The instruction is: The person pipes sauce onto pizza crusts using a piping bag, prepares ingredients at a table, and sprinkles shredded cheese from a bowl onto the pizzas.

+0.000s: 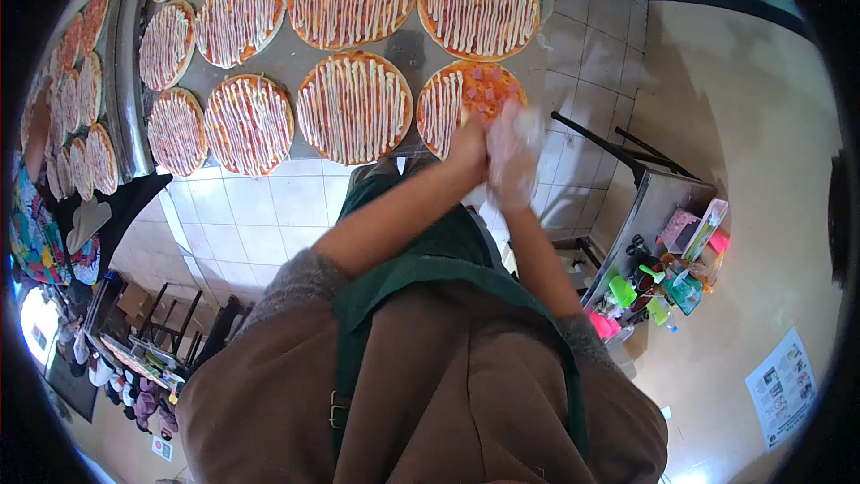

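Both my hands meet over a pizza (441,112) at the table's near right corner. White sauce stripes cover its left part; its right part shows bare pink ham cubes and orange-red topping. My left hand (468,148) is closed, low over the pizza, around the lower end of what looks like a clear plastic piping bag (528,125). Beside it, my right hand (511,161) is closed against the bag, under blurred clear plastic; whether some of this is a glove I cannot tell. The bag's tip is mostly hidden. Striped pizzas (356,108) lie to the left and behind.
The metal table (408,45) ends just right of the pizzas. At far left, another person's arm (36,130) reaches over a second table of pizzas (90,90). A side table (640,215) on the right holds scissors (638,245) and colourful containers. Tiled floor (269,206) shows below.
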Tool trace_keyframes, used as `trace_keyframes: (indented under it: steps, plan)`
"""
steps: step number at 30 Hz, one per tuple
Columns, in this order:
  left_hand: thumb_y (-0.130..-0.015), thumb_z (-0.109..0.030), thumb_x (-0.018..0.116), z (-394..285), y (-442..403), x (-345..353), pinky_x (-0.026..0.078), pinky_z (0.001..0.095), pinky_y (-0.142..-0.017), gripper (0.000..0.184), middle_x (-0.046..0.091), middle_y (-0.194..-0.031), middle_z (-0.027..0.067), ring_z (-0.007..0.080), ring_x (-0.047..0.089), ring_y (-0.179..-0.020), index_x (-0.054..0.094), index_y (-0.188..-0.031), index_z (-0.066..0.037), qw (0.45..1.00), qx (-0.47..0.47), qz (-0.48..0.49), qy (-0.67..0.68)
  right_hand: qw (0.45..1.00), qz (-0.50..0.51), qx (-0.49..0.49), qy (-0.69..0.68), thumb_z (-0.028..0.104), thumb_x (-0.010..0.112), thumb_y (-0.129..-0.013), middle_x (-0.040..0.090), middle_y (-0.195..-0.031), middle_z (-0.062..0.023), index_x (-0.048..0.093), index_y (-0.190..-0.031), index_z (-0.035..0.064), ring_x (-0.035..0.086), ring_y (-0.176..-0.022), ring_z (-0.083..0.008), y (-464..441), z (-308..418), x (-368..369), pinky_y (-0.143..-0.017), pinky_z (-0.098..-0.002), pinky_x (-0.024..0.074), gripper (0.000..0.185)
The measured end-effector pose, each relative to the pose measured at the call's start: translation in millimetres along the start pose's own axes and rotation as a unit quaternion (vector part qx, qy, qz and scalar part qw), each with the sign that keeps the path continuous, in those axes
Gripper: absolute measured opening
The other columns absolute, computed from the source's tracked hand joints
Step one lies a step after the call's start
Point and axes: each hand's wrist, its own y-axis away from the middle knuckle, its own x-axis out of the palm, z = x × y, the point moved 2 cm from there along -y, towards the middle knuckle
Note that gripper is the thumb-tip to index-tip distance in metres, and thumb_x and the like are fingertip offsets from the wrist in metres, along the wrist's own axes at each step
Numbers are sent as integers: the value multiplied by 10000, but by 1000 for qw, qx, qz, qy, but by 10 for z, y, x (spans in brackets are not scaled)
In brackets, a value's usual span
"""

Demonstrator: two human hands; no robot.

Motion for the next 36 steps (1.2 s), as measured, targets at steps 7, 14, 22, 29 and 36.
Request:
trace_keyframes:
  steps: [7,14,22,29,36]
  plan:
    - [-934,-288,388,182,29,-99,482,404,-797,377,567,-994,158,272,582,-928,460,-1138,22,999,26,18,5,981,25,-90,172,104,510,-867,550,-894,-190,543,-1090,14,542,-833,-315,51,243,-214,-736,-389,440,243]
    - [-908,-280,425,330,18,-155,482,358,-758,328,593,-956,123,218,589,-852,545,-1030,-1,998,-19,-19,54,985,19,-96,143,105,523,-856,551,-917,-178,539,-1104,-4,538,-847,-321,154,163,-241,-753,-398,434,271]
    - [-941,-381,365,23,-387,173,467,412,-837,447,558,-1019,156,270,570,-941,457,-1132,13,995,53,86,-4,986,-17,-124,113,212,487,-876,507,-786,-147,406,-1297,50,507,-695,-322,-304,14,-154,-616,-411,419,459]
    - [-953,-343,333,565,264,-351,456,408,-894,436,526,-1152,169,287,542,-1051,385,-1249,-27,996,-84,1,-2,990,78,100,56,319,404,-934,462,-773,-153,522,-948,0,452,-703,-312,532,93,-286,-645,-432,355,340]
    - [-929,-325,369,6,-324,216,491,420,-726,388,562,-902,135,262,580,-811,495,-1067,15,997,33,32,-65,996,-20,-47,71,185,438,-895,469,-787,-173,460,-1136,11,476,-730,-328,-298,-134,-56,-614,-456,351,299]
